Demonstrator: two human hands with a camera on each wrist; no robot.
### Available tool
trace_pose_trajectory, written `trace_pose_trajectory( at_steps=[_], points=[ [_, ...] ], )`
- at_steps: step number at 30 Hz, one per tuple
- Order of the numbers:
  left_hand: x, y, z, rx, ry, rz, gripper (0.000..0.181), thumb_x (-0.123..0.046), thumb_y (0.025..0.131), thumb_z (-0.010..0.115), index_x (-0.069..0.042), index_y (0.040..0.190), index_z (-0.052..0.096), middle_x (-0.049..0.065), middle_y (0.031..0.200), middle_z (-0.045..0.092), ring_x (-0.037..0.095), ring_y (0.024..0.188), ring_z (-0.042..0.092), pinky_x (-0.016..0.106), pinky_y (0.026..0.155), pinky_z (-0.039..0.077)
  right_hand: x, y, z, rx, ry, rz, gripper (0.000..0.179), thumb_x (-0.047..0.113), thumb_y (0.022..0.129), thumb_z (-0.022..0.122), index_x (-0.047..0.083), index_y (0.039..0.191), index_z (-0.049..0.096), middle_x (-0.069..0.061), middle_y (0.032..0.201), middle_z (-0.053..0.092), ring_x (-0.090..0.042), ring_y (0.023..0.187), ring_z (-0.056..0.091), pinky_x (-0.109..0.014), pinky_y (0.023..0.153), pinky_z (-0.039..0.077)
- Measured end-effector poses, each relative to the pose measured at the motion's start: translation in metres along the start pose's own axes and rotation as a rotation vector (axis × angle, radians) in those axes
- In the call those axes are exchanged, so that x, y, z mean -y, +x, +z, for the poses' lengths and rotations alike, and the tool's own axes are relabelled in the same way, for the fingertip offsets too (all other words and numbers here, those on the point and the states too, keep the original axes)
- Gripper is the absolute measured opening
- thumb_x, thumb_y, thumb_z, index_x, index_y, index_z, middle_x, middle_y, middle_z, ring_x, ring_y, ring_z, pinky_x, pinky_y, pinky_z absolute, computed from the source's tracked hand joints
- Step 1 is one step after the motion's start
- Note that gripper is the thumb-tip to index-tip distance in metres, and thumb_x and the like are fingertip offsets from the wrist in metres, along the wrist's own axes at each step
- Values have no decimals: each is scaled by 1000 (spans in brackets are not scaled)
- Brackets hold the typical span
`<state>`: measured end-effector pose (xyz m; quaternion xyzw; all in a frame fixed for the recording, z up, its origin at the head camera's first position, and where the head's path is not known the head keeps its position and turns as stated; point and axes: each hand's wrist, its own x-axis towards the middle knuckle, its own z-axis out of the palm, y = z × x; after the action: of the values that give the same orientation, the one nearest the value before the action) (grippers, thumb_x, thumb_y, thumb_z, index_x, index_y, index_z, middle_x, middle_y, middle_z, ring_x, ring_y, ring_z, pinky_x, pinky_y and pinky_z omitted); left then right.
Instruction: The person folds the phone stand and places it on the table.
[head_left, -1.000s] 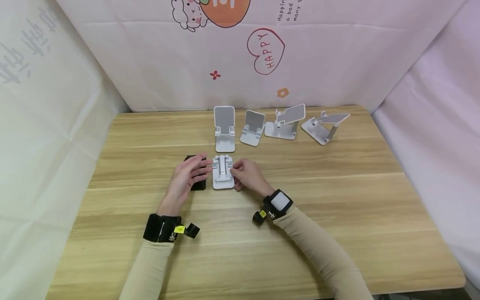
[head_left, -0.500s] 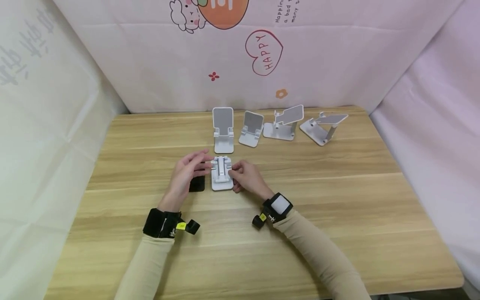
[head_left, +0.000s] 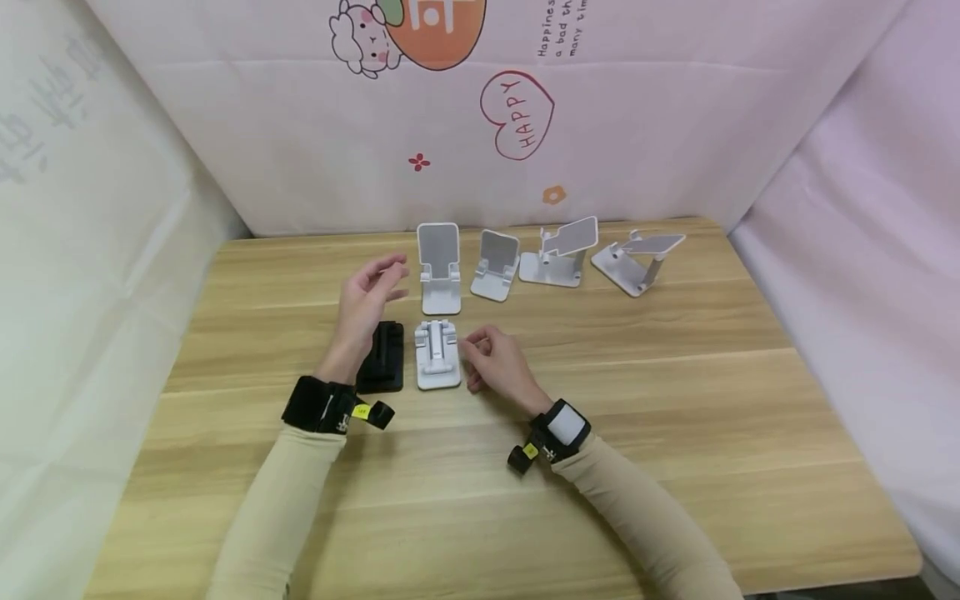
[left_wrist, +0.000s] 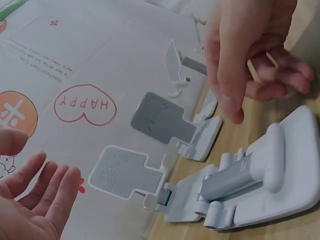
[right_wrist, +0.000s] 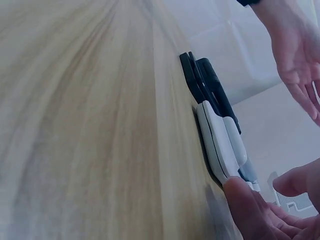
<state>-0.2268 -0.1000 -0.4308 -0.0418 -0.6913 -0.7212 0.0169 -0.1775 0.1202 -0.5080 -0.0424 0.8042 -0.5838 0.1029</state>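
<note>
Flat-folded white plastic stand lies between right hand and flat-folded black plastic stand; right fingers loosely bent, empty; left hand loose, empty; careless left swing could tip tall white plastic stand with grey pad.

From where I stand, the white phone stand lies folded flat, right of the folded black stand.

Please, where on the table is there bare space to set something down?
Bare tabletop lies right of the right hand; between the sleeves; and left of the left hand. It is crowded around the folded white stand: the folded black stand beside it, raised stands behind, right hand close.
</note>
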Motion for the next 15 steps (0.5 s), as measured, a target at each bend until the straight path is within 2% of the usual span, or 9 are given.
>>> trace_pose_trajectory(
  at_steps=[3,6,11,15],
  points=[
    [2,15,0,-21,29,24,41,-18,105,60,3,141,57,10,135,62,17,119,59,32,104,53,-1,-4,-3,-15,14,-14,21,17,106,60,0,118,60,-20,78,69,-22,55,68,-35,52,63],
    [7,32,-2,-25,73,15,46,-18,105,61,0,146,53,13,146,56,19,129,54,33,114,45,-1,-7,-6,-32,39,-19,20,16,106,59,0,118,61,-23,81,68,-23,56,68,-36,53,63],
    [24,58,-9,15,107,-38,55,-15,105,61,0,154,42,17,159,44,28,148,39,40,125,33,-2,-10,-12,-39,67,-11,20,16,106,58,0,118,61,-24,86,69,-24,59,69,-36,55,64],
    [36,68,-13,61,123,-63,62,-16,104,62,-1,158,34,17,164,35,32,153,30,41,127,28,-4,-11,-18,-42,113,17,21,16,106,59,0,119,61,-23,87,68,-22,61,69,-37,57,64]
  ],
)
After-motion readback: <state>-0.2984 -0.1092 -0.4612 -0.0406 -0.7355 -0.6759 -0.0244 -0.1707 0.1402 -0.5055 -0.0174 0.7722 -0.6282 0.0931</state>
